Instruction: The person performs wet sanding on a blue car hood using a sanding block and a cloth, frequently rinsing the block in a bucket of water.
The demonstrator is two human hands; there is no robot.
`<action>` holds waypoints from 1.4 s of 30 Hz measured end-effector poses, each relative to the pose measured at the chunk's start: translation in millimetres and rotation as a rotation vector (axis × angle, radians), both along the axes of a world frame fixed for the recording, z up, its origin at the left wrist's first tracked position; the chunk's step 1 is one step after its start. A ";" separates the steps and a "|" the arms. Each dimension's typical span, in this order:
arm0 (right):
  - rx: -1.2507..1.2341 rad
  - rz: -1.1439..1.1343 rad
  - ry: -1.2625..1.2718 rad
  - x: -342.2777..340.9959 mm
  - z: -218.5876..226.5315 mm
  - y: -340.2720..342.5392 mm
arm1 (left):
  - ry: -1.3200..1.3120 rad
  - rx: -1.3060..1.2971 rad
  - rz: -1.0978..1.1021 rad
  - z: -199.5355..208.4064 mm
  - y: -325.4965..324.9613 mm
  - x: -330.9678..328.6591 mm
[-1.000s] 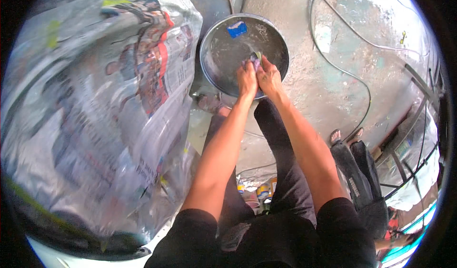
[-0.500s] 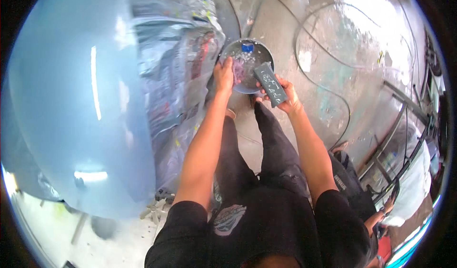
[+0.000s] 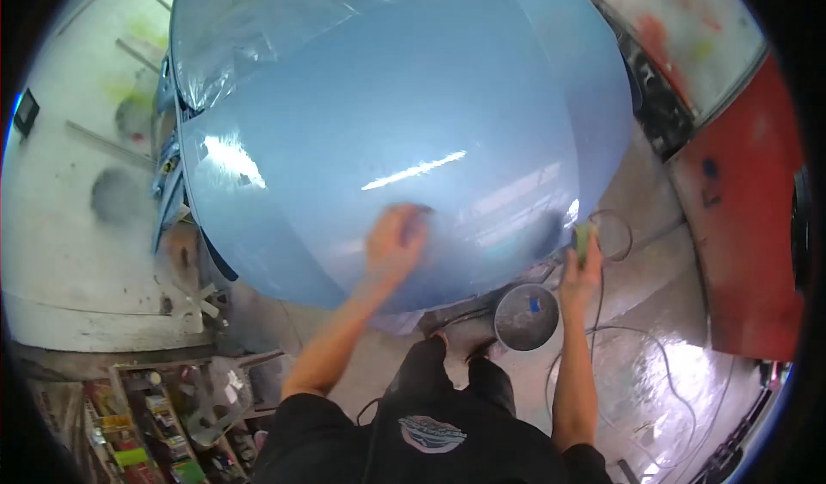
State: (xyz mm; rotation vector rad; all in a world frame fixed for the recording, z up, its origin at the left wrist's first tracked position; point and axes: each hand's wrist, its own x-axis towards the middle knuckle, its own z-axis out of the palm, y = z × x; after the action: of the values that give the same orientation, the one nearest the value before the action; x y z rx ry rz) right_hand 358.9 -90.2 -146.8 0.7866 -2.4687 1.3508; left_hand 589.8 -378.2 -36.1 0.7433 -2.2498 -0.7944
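Observation:
A large light-blue car hood (image 3: pixel 344 140) spreads before me, with a bright streak of reflected light. Over its near part is my left hand (image 3: pixel 397 241), blurred by motion, its fingers curled down toward the panel; a dark edge shows by the fingertips, but what it is I cannot make out. My right hand (image 3: pixel 582 271) grips a greenish-grey sanding block (image 3: pixel 582 240), held up beside the hood's right front corner. On the floor below stands a round grey bucket (image 3: pixel 496 320) with a small blue piece (image 3: pixel 535 304) inside.
Clear plastic sheeting (image 3: pixel 232 28) covers the hood's far left. A red panel (image 3: pixel 740 217) stands at the right. Hoses (image 3: pixel 662 346) loop over the floor. A shelf (image 3: pixel 146 406) of small items is at the lower left, below a white paint-marked wall (image 3: pixel 112 252).
My view has swung from the bucket to the hood. Both hands have left the bucket; the left, which had a pale purplish cloth, is now over the hood. The right still holds the block.

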 end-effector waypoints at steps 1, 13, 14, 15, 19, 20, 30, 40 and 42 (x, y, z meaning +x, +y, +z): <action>0.003 0.105 0.093 -11.8 22.6 -40.5 | -0.027 -0.019 0.099 9.8 -32.7 12.2; 0.217 0.326 0.601 -26.7 98.7 -383.9 | -0.180 -0.607 0.361 14.9 -356.8 71.3; 0.246 0.384 0.609 -12.2 95.0 -368.6 | -0.166 -0.597 0.384 17.3 -361.3 82.2; 0.284 0.423 0.621 -6.4 93.6 -352.2 | -0.153 -0.587 0.389 17.2 -363.0 81.7; 0.369 0.496 0.672 -32.2 95.3 -363.2 | -0.118 -0.588 0.409 20.0 -355.0 74.9; 0.354 0.545 0.696 -57.8 111.2 -407.2 | -0.133 -0.611 0.420 24.2 -356.6 75.1; 0.287 0.679 0.694 -80.8 123.2 -465.2 | -0.058 -0.385 0.290 24.5 -358.5 112.1; 0.302 0.651 0.769 -133.3 182.5 -606.2 | -0.100 -0.502 0.456 19.4 -353.1 79.4; 0.343 0.589 0.754 -113.7 162.2 -608.5 | -0.127 -0.451 0.447 14.6 -350.4 94.9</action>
State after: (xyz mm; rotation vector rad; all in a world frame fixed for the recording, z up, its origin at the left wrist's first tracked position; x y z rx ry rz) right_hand 245.2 -698.7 15.4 1.8049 -1.9138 0.5456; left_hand 684.6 -728.6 -21.5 1.0341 -2.1356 -0.0242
